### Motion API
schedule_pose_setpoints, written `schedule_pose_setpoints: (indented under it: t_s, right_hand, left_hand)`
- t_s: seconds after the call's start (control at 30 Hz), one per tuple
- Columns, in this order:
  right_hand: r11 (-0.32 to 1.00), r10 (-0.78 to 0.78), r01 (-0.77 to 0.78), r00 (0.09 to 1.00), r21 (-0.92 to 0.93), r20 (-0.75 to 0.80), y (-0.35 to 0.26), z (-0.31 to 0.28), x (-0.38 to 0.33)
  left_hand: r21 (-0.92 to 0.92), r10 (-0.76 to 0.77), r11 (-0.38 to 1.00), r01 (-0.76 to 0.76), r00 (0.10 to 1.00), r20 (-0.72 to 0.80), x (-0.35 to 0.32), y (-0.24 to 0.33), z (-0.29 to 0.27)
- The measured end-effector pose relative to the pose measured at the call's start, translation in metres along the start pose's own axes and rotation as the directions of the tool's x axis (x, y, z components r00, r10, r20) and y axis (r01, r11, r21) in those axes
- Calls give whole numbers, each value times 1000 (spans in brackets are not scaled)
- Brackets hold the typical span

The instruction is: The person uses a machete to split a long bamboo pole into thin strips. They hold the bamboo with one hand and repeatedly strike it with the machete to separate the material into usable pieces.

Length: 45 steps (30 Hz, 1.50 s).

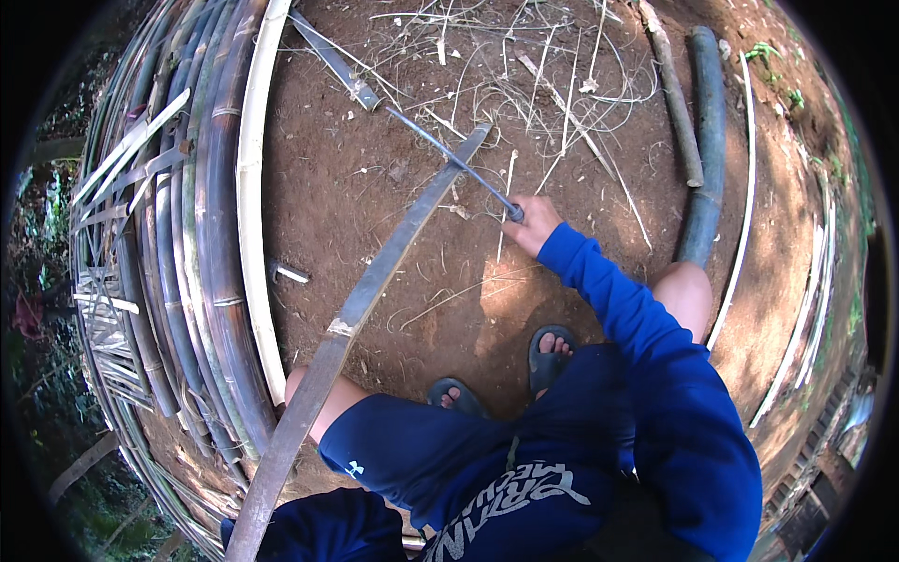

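Observation:
My right hand [534, 223] is closed around the handle of a long, narrow-bladed knife [421, 134]. The blade points to the far left, seen nearly edge-on, and crosses the far part of a split bamboo strip [370, 276], close to its tip. That strip is long and flat, with a pale node midway. It runs slantwise from the far middle past my left knee to the bottom edge. My left hand is out of view; just the dark blue left sleeve [328, 526] shows beside the strip's near end.
Stacked bamboo poles [220, 187] and a pale split length [251, 169] line the left. Thin shavings [562, 89] litter the brown ground ahead. A short bamboo piece [335, 61] lies far left; a green pole [704, 150] and a thin stick [672, 94] lie right.

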State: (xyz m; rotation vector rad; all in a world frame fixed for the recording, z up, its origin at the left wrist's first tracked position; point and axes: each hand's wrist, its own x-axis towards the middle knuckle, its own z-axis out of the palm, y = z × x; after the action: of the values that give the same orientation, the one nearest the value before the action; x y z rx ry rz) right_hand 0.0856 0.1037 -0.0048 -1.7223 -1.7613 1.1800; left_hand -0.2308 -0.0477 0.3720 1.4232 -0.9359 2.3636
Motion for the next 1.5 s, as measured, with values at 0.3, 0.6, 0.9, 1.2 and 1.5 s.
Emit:
schedule_pose_setpoints:
  t_s: [0.3, 0.6, 0.9, 1.2, 1.5]
  right_hand:
    - [990, 141, -141, 988, -2, -69, 37, 2, 32]
    - [989, 146, -146, 988, 17, -42, 35, 6, 34]
    - [978, 208, -209, 977, -15, -39, 40, 6, 40]
    - [957, 279, -282, 959, -64, -58, 61, 3, 50]
    - [927, 361, -368, 929, -78, -84, 95, 12, 53]
  left_hand:
    - [134, -299, 941, 310, 949, -96, 1, 17, -11]
    - [270, -405, 861, 432, 902, -153, 10, 23, -30]
    - [351, -397, 827, 440, 898, -191, 15, 40, -43]
    - [313, -439, 805, 504, 861, -257, 43, 62, -67]
    - [297, -446, 753, 587, 788, -425, 55, 95, -97]
